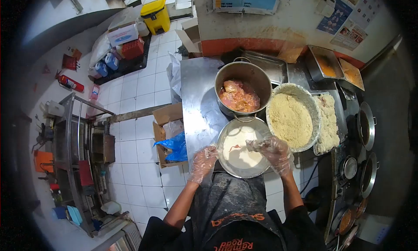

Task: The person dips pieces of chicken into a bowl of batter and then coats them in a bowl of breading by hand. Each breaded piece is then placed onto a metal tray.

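Observation:
A metal bowl (244, 166) of white batter sits at the front of the steel table, with a small reddish piece showing in the batter. My left hand (203, 165), in a clear plastic glove, is at the bowl's left rim with its fingers bent; whether it holds anything is hidden. Over the bowl's right side is my gloved right hand (273, 152), its fingers coated with batter and drawn together. Behind the bowl stands a deep pot (223, 104) of raw, reddish meat. A round tub (291, 118) of yellowish crumbs is to the right, beside a tray of coated pieces (327, 125).
Steel table (196, 90) under the pots. Metal trays (324, 66) stand at the back right. Several pans, one a wok (367, 125), line the right side. An open cardboard box (163, 116) with a blue bag (175, 146) is left of the table.

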Demonstrator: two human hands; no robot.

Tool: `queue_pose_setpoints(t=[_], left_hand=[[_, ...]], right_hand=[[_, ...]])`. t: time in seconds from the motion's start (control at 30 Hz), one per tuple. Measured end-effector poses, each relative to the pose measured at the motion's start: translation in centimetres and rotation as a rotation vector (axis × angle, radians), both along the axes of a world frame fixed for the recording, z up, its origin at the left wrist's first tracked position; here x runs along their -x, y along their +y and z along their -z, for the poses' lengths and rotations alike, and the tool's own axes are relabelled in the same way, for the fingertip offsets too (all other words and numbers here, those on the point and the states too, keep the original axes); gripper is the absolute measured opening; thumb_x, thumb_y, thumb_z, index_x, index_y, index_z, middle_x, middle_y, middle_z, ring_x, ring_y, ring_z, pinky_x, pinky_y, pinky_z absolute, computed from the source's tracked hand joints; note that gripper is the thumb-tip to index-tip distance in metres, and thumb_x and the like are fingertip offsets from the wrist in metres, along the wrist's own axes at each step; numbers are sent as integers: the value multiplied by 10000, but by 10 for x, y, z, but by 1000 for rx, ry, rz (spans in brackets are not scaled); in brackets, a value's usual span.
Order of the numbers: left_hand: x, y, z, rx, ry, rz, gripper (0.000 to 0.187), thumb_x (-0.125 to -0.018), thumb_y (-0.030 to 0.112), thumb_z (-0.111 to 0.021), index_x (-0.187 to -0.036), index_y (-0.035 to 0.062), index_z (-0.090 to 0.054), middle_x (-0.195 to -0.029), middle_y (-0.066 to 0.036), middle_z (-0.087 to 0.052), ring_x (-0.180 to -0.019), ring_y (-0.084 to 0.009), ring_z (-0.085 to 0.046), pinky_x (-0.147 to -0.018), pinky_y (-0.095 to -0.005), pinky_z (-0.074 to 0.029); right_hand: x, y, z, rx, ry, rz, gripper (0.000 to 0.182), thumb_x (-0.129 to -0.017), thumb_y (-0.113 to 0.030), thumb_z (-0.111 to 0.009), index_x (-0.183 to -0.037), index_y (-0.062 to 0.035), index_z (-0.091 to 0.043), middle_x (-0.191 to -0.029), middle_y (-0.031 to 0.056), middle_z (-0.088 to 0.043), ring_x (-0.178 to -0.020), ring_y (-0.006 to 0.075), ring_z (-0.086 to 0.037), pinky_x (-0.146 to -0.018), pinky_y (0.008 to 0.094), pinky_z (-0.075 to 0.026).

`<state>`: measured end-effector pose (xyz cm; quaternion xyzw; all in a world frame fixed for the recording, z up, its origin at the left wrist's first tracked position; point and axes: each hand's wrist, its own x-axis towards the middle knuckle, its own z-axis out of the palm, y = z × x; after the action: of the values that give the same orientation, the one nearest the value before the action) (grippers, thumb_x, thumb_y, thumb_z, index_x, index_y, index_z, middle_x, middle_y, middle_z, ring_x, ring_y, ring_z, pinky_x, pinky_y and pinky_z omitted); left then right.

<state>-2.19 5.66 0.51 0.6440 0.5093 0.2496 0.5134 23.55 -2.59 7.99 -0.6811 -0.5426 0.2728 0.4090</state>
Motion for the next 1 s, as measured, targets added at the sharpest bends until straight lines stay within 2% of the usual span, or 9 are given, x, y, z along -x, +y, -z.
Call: queue_pose_setpoints(t=[0.07, 0.13, 0.27, 0.33, 0.57, 0.63, 0.73, 0.8, 1.0], left_hand=[[2, -4, 9, -4, -23, 4, 237, -807, 188, -642, -976, 21, -650, -843, -153, -670, -760, -262, -652, -703, -356, -507], [3, -4, 22, -16, -44, 4, 243, -811, 198, -644, -978, 21, -650, -847, -157, -669, -763, -254, -653, -704, -352, -507], [6, -7, 27, -44, -3, 21, 249, -810, 178, -652, -990, 6, -647, -855, -155, -674, -765, -233, -655, -705, -336, -509], [6, -10, 23, -32, 12, 33, 253, -806, 171, -656, -994, 2, -647, -859, -155, -676, -766, -228, -656, -709, -332, -511], [4, -11, 13, -9, -40, 20, 256, -788, 140, -677, -997, -6, -646, -869, -134, -681, -781, -207, -654, -719, -328, -513], [4, -14, 15, -43, -34, 34, 259, -788, 145, -679, -998, -5, -647, -863, -132, -681, -783, -204, -654, -717, -328, -512], [5, -13, 22, 5, -135, 2, 266, -785, 154, -682, -997, -3, -648, -855, -134, -681, -780, -207, -655, -718, -328, -511], [8, -13, 19, -248, 33, 123, 267, -785, 152, -681, -996, -8, -647, -857, -137, -679, -783, -210, -654, -716, -331, -510], [4, -17, 2, 0, -85, 5, 281, -783, 169, -691, -991, -16, -648, -873, -148, -679, -798, -217, -656, -733, -327, -510]], right_hand=[[1, -1, -5, 23, 61, 83, 182, -719, -121, -764, -858, -40, -679, -751, 75, -646, -671, 177, -614, -643, 297, -492], [4, 3, -8, -12, -45, 95, 157, -684, 37, -714, -815, -26, -654, -748, 57, -636, -699, 149, -607, -642, 282, -484], [11, 2, -18, -78, 75, 104, 169, -672, 27, -724, -817, -20, -651, -751, 66, -639, -694, 151, -610, -621, 285, -483], [8, -1, -15, -88, -37, 103, 166, -670, 17, -730, -808, -21, -646, -739, 60, -639, -681, 158, -615, -618, 291, -485], [12, -2, -13, -33, 9, 120, 162, -670, -17, -737, -797, -29, -637, -709, 64, -634, -637, 180, -619, -604, 308, -487], [8, -1, -2, -194, -105, 35, 175, -723, -85, -731, -860, -30, -637, -753, 98, -651, -687, 234, -632, -598, 333, -488], [15, -5, -12, -176, -104, 102, 164, -679, -34, -736, -808, -32, -636, -723, 77, -631, -634, 203, -619, -589, 326, -484], [13, 0, -10, -216, -126, 66, 163, -680, -36, -736, -806, -30, -632, -721, 80, -627, -638, 209, -619, -585, 325, -482], [17, -2, -29, -232, -127, 51, 179, -681, -46, -738, -817, -26, -624, -721, 83, -611, -655, 229, -612, -586, 326, -472]])
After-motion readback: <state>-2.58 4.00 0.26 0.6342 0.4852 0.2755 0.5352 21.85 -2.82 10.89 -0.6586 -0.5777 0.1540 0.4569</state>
